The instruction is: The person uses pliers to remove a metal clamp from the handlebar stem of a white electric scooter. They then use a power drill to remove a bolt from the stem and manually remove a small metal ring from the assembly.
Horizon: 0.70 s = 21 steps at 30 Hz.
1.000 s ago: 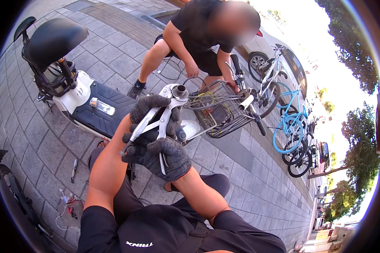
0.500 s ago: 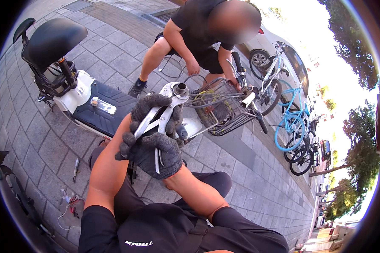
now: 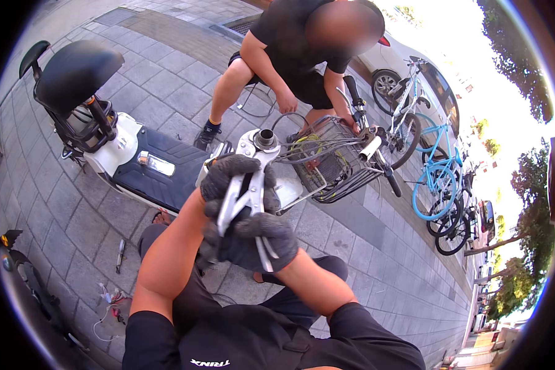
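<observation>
In dark grey work gloves, both my hands are closed around a pair of silver locking pliers [image 3: 252,196]. My left hand [image 3: 227,176] grips high up, close to the jaws. Lower down, my right hand [image 3: 253,242] wraps the handles, whose ends stick out past its fingers. The plier jaws sit around the metal steering tube [image 3: 266,138] at the front of a white and black electric scooter [image 3: 160,163]. The tube's open top shows; part of the scooter's front is hidden behind my gloves.
A person [image 3: 290,68] crouches opposite, one hand by the wire basket [image 3: 333,163] and detached handlebar [image 3: 393,184], with cables running to the scooter. A screwdriver-like tool [image 3: 120,254] and loose wires [image 3: 112,296] lie on the paving at left. Parked bicycles [image 3: 438,185] stand at right.
My hands and the pliers have shifted right and slightly down in the picture, still gripping. The view has moved a little. The crouching person has hardly changed position.
</observation>
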Tool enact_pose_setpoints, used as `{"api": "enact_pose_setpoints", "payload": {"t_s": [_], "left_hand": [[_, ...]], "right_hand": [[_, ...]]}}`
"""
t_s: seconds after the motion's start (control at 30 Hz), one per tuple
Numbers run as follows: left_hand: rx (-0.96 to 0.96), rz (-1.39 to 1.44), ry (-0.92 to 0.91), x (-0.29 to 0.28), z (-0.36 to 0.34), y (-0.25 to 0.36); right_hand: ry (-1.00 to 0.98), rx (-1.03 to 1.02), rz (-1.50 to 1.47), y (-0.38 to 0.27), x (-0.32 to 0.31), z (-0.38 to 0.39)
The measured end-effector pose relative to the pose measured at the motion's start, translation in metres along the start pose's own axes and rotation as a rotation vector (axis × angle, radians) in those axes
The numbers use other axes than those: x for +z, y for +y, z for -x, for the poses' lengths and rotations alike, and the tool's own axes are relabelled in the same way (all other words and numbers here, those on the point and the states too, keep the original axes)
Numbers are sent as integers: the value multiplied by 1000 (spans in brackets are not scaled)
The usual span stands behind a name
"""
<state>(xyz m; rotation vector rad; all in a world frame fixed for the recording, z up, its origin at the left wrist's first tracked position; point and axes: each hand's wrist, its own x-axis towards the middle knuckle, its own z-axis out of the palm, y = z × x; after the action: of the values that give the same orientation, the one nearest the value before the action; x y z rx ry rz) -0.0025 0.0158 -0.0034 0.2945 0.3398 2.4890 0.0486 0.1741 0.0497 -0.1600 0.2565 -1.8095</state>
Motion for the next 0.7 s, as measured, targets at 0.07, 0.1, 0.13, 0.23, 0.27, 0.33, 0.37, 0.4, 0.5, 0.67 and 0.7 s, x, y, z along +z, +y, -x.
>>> {"api": "enact_pose_setpoints", "payload": {"t_s": [0.07,0.1,0.13,0.23,0.27,0.33,0.37,0.4,0.5,0.67,0.7], "left_hand": [[477,-235,-9,-23,20,-26],[709,-338,22,-34,28,-39],[761,-341,57,-32,27,-47],[924,-345,162,-24,18,-64],[851,-325,159,-21,14,-60],[574,-261,119,-15,1,-41],[360,-210,87,-12,-6,-26],[148,-151,47,-8,-12,-22],[275,-156,382,19,-35,-62],[287,-201,191,16,-19,-34],[238,-174,184,7,-13,-24]], "right_hand": [[1,-105,-22,19,-1,-29],[29,-202,8,26,-3,-40],[42,-318,-1,32,-6,-48],[53,-301,-7,30,-8,-48],[58,-272,5,28,-7,-43],[184,-77,48,10,5,-15],[206,-98,0,-8,12,3],[211,-45,4,-30,15,23],[238,180,179,-100,5,76],[116,149,137,-58,-3,48],[90,133,109,-43,-6,36]]}}
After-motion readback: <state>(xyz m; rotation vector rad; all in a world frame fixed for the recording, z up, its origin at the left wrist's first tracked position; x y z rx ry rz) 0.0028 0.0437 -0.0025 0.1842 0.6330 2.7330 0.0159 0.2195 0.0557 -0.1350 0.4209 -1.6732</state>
